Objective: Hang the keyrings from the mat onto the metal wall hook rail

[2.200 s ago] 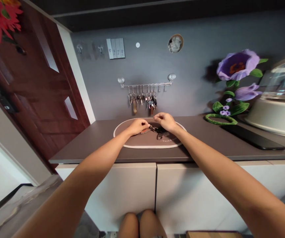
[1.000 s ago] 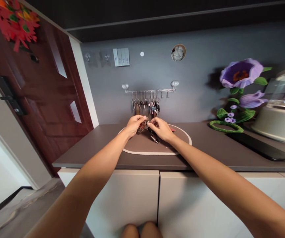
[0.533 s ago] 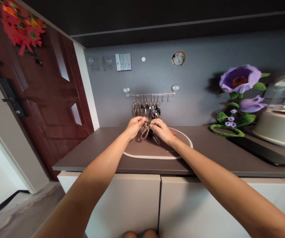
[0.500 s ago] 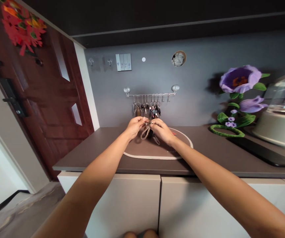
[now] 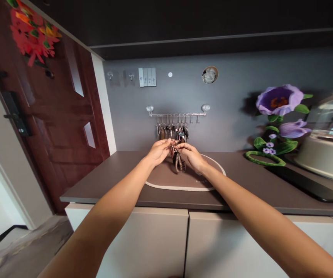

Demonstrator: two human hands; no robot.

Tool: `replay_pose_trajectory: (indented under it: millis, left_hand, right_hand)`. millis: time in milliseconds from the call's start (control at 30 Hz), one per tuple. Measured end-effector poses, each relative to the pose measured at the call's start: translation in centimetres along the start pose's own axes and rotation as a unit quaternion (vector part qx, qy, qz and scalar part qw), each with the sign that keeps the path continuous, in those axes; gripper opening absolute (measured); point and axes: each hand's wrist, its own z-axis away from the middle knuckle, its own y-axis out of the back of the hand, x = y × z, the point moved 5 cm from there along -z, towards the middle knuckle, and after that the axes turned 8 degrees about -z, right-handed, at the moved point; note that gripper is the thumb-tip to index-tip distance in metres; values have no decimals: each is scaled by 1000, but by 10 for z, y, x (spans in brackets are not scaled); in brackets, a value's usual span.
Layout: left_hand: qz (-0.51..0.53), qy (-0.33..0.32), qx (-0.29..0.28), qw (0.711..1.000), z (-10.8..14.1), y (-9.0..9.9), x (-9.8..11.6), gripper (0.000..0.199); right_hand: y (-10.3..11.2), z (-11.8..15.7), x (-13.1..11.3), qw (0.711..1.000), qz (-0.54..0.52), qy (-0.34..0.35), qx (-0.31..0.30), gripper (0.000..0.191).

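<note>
A bunch of keys with braided straps (image 5: 179,162) hangs between my two hands, above a brown oval mat (image 5: 166,179) with a pale rim. My left hand (image 5: 159,151) pinches the top of the bunch from the left. From the right, my right hand (image 5: 191,155) pinches it close to the left fingertips. The small parts between the fingers are too tiny to make out. Just behind the hands, a clear hook rail (image 5: 178,114) on the grey wall bears several keys and fobs (image 5: 181,133).
A purple felt flower (image 5: 279,101) with a green ring base (image 5: 264,158) stands at the right, beside a black flat object (image 5: 308,184) and a cream appliance (image 5: 322,154). A dark cabinet (image 5: 201,23) overhangs the counter (image 5: 97,185). A red door (image 5: 65,127) is left.
The braided straps, apart before, now hang close together beneath the fingers. Both hands remain at the bunch. The view has tilted slightly upward, so the scene sits a little lower.
</note>
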Motion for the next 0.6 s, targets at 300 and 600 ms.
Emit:
replay_pose_trajectory:
  millis: [300, 600]
  left_hand:
    - [-19, 7, 17, 1000, 0, 2, 2, 17]
    - [-12, 21, -12, 1000, 0, -1, -3, 23]
  right_hand:
    - [0, 4, -21, 995, 60, 74, 36, 23]
    - [-6, 4, -19, 994, 51, 92, 21, 28]
